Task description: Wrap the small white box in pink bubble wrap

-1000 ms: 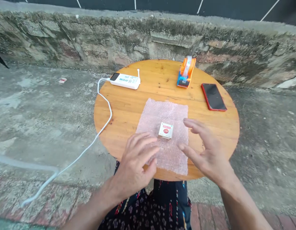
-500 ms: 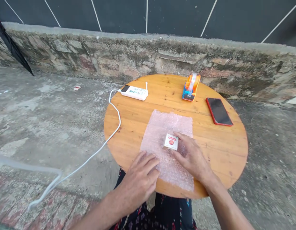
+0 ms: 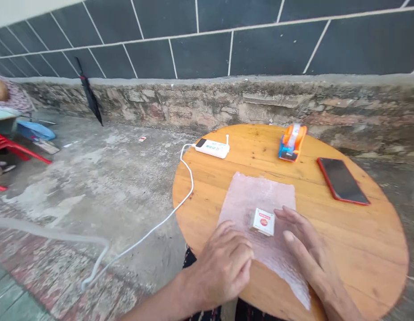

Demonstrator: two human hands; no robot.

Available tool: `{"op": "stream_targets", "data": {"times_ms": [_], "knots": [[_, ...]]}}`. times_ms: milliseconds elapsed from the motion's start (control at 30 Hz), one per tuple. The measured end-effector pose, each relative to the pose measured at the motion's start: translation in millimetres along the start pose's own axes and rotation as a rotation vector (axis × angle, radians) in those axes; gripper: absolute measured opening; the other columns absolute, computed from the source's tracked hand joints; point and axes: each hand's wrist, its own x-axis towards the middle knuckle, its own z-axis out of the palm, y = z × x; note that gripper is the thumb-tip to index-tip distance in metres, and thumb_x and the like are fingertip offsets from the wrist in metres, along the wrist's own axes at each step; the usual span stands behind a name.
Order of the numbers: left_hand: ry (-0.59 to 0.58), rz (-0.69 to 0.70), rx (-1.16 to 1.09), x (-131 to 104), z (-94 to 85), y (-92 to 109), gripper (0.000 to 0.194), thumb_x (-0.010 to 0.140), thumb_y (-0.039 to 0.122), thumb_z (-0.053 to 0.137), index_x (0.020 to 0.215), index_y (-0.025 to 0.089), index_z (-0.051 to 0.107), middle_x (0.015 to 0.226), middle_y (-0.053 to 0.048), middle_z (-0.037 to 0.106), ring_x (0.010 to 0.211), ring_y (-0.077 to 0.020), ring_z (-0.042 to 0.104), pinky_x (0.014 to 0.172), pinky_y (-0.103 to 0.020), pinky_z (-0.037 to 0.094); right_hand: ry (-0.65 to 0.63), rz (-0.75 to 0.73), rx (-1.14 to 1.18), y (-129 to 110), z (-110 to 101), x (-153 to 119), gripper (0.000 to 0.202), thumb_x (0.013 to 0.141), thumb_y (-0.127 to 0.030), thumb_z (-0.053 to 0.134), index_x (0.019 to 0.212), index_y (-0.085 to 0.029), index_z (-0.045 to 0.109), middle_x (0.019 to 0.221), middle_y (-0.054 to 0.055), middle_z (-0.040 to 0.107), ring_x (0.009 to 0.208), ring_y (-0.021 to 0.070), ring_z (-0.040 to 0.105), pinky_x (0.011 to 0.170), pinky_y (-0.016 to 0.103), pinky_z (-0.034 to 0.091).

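A small white box (image 3: 263, 222) with red print on its top lies on a pinkish sheet of bubble wrap (image 3: 242, 194). My left hand (image 3: 225, 263) is at the near left corner of the wrap, its fingers curled and closed over that edge; the fingertips are partly hidden. Just right of the box is my right hand (image 3: 307, 249), slightly blurred, thumb and fingers apart, holding nothing.
The round wooden table (image 3: 207, 196) carries a white power bank-like device (image 3: 212, 148) with a long white cable (image 3: 163, 223), an orange and blue tape dispenser (image 3: 292, 142) and a red-cased phone (image 3: 342, 180). A folded black umbrella (image 3: 91, 100) leans on the wall.
The view has swung left, so the table sits further right. My right hand has let go of the box and drawn back from it. My left fingers have curled at the wrap's edge.
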Motion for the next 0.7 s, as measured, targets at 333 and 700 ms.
{"op": "stream_targets", "data": {"times_ms": [333,700], "knots": [[-0.011,-0.153,0.209,66,-4.6,-16,0.019,0.081,0.007,0.044,0.071,0.019,0.054,0.067,-0.001,0.061,0.071,-0.0176,0.057,0.078,-0.035,0.045,0.224,0.121,0.406,8,0,4,0.050,0.094,-0.054,0.030,0.125,-0.021,0.051,0.118,0.013,0.064,0.108,0.0262,0.060,0.096,0.049,0.044],[-0.128,-0.314,0.157,82,12.9,-36,0.020,0.080,0.008,0.044,0.079,0.020,0.059,0.073,-0.001,0.065,0.075,-0.0191,0.059,0.069,-0.030,0.041,0.204,0.292,0.097,-4,-1,0,0.046,0.081,-0.040,0.061,0.123,-0.021,0.052,0.085,0.002,0.063,0.067,0.0157,0.057,0.065,0.029,0.049]]}}
